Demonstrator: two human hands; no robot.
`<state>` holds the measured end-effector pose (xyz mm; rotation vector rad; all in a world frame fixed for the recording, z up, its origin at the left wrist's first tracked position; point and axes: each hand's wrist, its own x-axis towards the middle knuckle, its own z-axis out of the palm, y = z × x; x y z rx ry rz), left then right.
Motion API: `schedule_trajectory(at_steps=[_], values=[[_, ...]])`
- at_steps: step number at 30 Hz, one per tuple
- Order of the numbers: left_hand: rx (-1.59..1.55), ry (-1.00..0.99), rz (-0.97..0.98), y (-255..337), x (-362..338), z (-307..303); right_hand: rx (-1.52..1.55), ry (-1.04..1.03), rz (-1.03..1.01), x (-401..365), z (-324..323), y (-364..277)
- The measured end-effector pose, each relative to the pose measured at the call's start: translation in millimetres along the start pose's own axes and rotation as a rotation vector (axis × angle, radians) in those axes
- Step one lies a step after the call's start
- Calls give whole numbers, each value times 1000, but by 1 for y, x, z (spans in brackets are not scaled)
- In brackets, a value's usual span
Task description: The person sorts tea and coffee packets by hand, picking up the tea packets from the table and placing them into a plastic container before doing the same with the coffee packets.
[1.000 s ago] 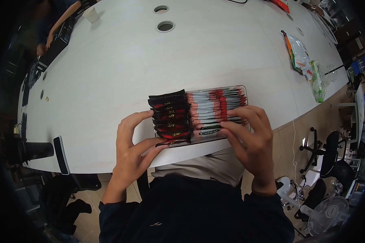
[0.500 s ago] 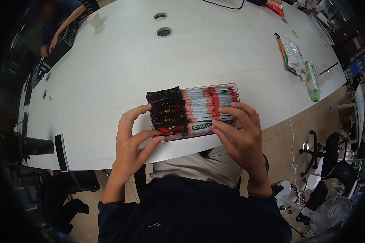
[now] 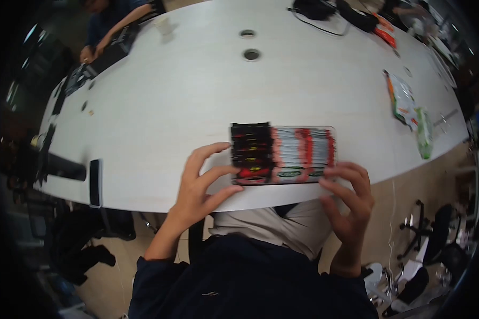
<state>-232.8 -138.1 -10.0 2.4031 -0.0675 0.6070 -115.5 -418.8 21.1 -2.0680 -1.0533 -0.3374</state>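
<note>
A clear tray (image 3: 332, 129) sits near the front edge of the white table (image 3: 170, 95). It holds a row of black-and-red sachets (image 3: 250, 151) on the left and pink, grey and red sachets (image 3: 300, 151) on the right. My left hand (image 3: 199, 183) has its fingers spread, with the fingertips against the tray's left side and near corner. My right hand (image 3: 348, 196) is at the tray's near right corner, its fingertips just touching the edge. Neither hand grips anything.
Snack bags (image 3: 402, 101) and a green packet (image 3: 424, 133) lie at the right. A black flat device (image 3: 95, 182) and a dark cylinder (image 3: 58, 169) are at the left edge. Two cable holes (image 3: 248, 45) are far across; another person's arms (image 3: 112, 29) work at the far left.
Both hands have slid off the top of the sachets to the tray's edges. The view has shifted, and the tray now lies square to me.
</note>
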Motion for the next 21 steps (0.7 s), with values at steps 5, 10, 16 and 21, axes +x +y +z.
schedule_trajectory(at_steps=[5,10,16,21], values=[[-50,207,-138,-22,-34,-17,1693,-318,-199,0,35,-57],[196,493,-437,-72,-90,-63,2336,-324,-58,3,7,-147],[824,543,-617,-138,-180,-150,2790,-456,10,-6,29,-151],[901,521,-841,-159,-217,-170,3094,-811,75,-25,51,-142]])
